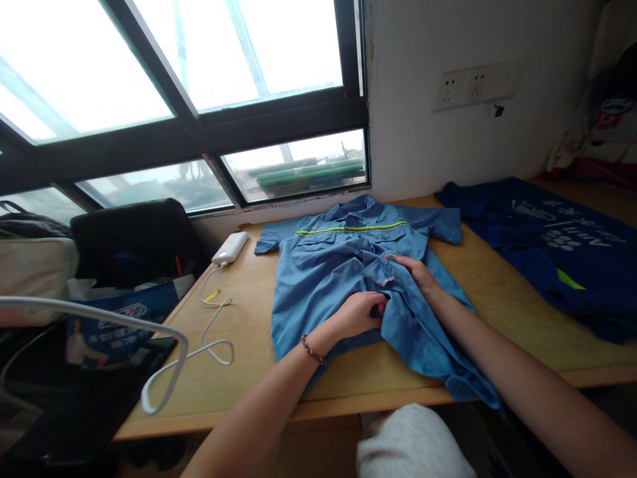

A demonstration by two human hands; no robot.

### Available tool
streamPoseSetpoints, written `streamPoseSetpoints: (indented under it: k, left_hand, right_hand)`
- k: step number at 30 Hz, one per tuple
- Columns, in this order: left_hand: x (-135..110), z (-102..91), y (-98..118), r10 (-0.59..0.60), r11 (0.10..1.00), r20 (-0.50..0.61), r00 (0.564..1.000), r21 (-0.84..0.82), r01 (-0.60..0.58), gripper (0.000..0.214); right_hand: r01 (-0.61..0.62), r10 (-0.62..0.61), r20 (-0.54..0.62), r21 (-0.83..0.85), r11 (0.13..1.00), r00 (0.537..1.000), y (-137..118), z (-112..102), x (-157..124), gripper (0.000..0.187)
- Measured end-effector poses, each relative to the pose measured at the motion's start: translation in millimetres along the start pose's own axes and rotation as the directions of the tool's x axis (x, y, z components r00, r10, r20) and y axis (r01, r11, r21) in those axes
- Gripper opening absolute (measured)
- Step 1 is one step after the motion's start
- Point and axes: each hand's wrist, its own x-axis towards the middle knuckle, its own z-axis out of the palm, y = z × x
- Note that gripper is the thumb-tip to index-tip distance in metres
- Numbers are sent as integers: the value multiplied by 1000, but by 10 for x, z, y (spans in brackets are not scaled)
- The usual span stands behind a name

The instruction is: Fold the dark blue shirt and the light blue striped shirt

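Note:
A light blue short-sleeved work shirt [318, 279] with a yellow-green stripe across the chest lies spread on the wooden table [239, 392], collar toward the window. Its lower part is bunched up under my hands. My left hand [361, 313], a braided bracelet at the wrist, is closed at a fold near the hem. A small dark patch shows between its fingers; whether that is an object or shadow I cannot tell. My right hand [419, 273] pinches the fabric higher up, its thumb and fingertips against the cloth. Between both hands a small white tag [387, 281] shows on the shirt.
On the right lies a dark blue garment [542, 252] with white print. A white power bank [230, 247] with a white cable [219, 345] sits at the table's left. Beyond that edge are a black chair [144, 239] and a printed bag [119, 325]. Wall sockets [465, 86] are behind.

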Motion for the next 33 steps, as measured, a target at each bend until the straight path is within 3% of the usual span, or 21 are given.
streamPoseSetpoints:
  k: [3,5,9,12,17,22,27,33]
  left_hand:
    - [-17,31,7,-84,996,-85,993,-32,82,9]
    - [-20,29,-21,-166,985,-214,963,-89,149,8]
    - [-1,-38,-105,-372,921,-470,800,-298,253,17]
    - [24,-93,-124,-533,794,-426,731,-550,259,24]
    - [33,-137,-82,-647,481,-179,741,-850,214,24]
    - [0,-165,-81,-626,309,-77,776,-938,156,21]
    - [-4,-167,-88,-608,292,-87,789,-949,121,21]
    - [-10,-163,-43,-637,392,-158,755,-909,140,26]
  right_hand:
    - [24,-24,15,-22,999,1000,-11,20,-26,15]
    - [36,-35,40,-45,998,999,-14,32,-45,17]
    - [39,-30,123,-75,996,992,-16,69,-113,22]
    - [33,-5,212,-133,991,977,-14,109,-182,25]
    - [64,34,333,-279,958,942,6,157,-241,23]
    - [56,69,352,-333,941,934,45,137,-204,22]
    - [50,75,375,-312,949,924,63,120,-192,24]
    - [-18,130,451,-244,970,883,43,146,-233,28]
